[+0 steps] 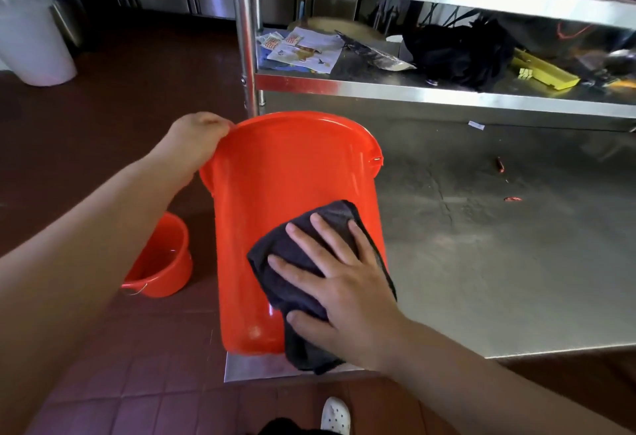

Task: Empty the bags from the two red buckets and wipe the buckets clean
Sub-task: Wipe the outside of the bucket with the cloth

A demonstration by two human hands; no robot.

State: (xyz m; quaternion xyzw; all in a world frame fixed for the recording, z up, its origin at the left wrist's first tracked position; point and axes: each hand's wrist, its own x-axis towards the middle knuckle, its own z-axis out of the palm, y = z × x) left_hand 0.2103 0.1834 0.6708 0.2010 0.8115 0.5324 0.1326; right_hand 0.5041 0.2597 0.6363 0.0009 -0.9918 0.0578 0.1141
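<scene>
A large red bucket (275,193) is seen lying tilted on the near left corner of a steel tabletop (499,262), its open mouth turned away from the camera and its base toward the tabletop's front edge. The rim on the bucket's left side is gripped by the left hand (196,140), the fingers being curled over the edge. A dark cloth (299,252) is pressed flat against the bucket's outer wall by the right hand (337,283); that grip is released, with the fingers spread straight on the cloth, and part of the cloth hangs down past the bucket's base. A second, smaller-looking red bucket (161,259) is set on the tiled floor (103,107) to the left of the large bucket and below it; a little liquid appears to lie inside. Behind the large bucket a steel shelf (413,90) is fixed above the tabletop, on which papers (303,49), a black bag (457,52) and a yellow object (543,73) are lying. A white container (31,39) stands on the floor far left of the bucket. A white shoe (335,415) is visible below the bucket, at the bottom edge.
</scene>
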